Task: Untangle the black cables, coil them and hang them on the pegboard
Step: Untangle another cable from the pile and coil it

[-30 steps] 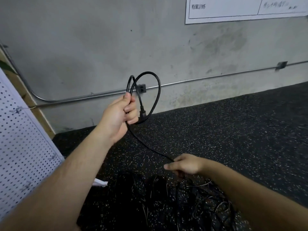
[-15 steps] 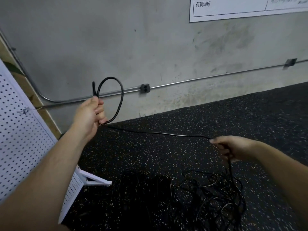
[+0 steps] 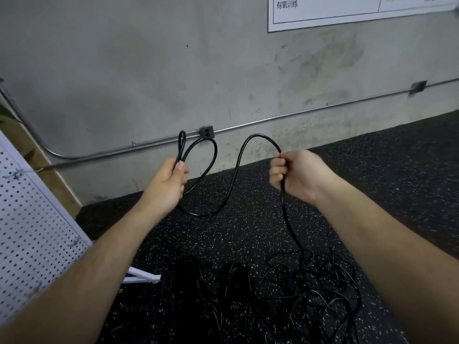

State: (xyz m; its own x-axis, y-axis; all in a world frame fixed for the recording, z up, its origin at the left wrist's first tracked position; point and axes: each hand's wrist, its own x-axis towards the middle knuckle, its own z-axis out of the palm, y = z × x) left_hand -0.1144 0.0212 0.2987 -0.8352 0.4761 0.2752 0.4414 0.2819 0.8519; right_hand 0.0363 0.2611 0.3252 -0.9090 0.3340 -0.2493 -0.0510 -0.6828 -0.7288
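Cable [image 3: 238, 166]: black, held off the floor in both my hands. Two loops stand up from my left hand, one narrow and one wider. The run then sags in a low curve between the hands, arches up to my right hand, passes through it and drops to the pile.

Left hand [image 3: 171, 180]: fingers and thumb curled round the gathered loops at their base.

Right hand [image 3: 295, 177]: a closed fist round the cable, level with the left hand and well apart from it.

Pile [image 3: 310, 289]: tangled black cables on the floor, below my right forearm. Two darker bundles lie just left of it, too dark for me to tell how they are wound.

Pegboard [image 3: 29, 232]: white and perforated, at the left edge and tilted, with a few small metal hooks on it.

Floor [image 3: 248, 234]: black rubber with pale specks.

Wall [image 3: 149, 70]: grey concrete. A metal conduit [image 3: 273, 119] runs along it, with a small outlet box [image 3: 206, 132] behind the loops. A white sign [image 3: 347, 11] is at the top right.
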